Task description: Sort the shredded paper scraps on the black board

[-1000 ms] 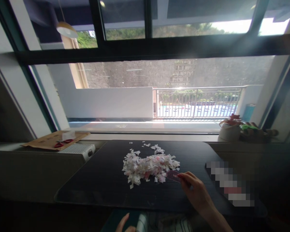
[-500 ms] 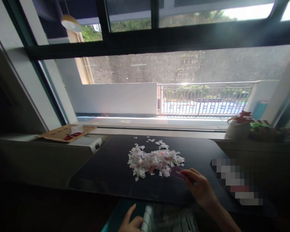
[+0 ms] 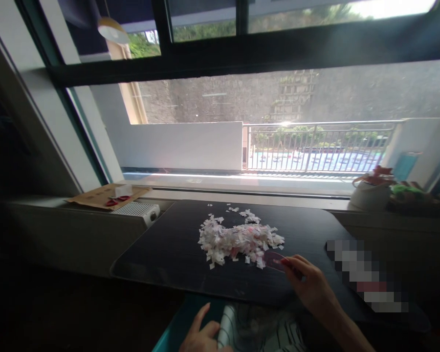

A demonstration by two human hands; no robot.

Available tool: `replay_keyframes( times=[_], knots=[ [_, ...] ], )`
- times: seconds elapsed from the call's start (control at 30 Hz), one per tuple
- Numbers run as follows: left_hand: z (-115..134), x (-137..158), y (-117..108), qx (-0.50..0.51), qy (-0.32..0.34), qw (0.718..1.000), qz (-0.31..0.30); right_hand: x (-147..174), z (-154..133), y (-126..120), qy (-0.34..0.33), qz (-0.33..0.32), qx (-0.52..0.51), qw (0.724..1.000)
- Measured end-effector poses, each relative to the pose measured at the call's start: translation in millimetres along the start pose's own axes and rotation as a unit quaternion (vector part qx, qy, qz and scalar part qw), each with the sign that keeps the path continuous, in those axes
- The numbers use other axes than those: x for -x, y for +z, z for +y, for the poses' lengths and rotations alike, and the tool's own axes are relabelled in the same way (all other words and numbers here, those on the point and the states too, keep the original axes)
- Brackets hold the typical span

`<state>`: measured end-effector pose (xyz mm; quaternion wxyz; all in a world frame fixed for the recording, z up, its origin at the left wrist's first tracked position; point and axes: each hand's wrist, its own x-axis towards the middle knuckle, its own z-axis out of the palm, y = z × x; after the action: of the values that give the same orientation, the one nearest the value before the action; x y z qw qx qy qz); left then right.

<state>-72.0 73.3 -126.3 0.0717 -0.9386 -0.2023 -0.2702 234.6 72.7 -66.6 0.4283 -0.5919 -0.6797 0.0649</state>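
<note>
Right grip [image 3: 311, 286] still pinches the purplish piece [image 3: 273, 261]; left hand [image 3: 201, 336] shows more now.

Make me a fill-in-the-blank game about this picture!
The pile on the table is made of little bits of ____.
The see-through piece is pinched by the person's own ____ hand.
The scissors by the window have handles coloured ____.

Missing words: paper; right; red.

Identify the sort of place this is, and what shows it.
Likely indoors, beside a balcony or walkway: dark table by the sill, wide window frame beyond it, metal railing outside.
</note>
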Motion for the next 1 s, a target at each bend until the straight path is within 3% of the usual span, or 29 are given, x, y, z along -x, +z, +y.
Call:
replay_keyframes(
  times=[0.3, 0.43, 0.7, 1.0],
  knots=[
    [12, -8, -9, 0.058, -0.038, 0.997, 0.017, 8, -14, -23, 0.033, 0.026, 0.030, 0.999],
    [17, -11, -11, 0.060, -0.031, 0.998, 0.021, 6, -11, -21, 0.045, 0.038, 0.043, 0.997],
    [16, -8, -2, -0.023, 0.022, 0.999, 0.016, -2, -19, 1, 0.039, 0.016, -0.042, 0.998],
    [21, -17, -10, 0.020, 0.001, 0.999, 0.041, 4, 2, -8, 0.074, 0.039, -0.025, 0.996]
  ],
)
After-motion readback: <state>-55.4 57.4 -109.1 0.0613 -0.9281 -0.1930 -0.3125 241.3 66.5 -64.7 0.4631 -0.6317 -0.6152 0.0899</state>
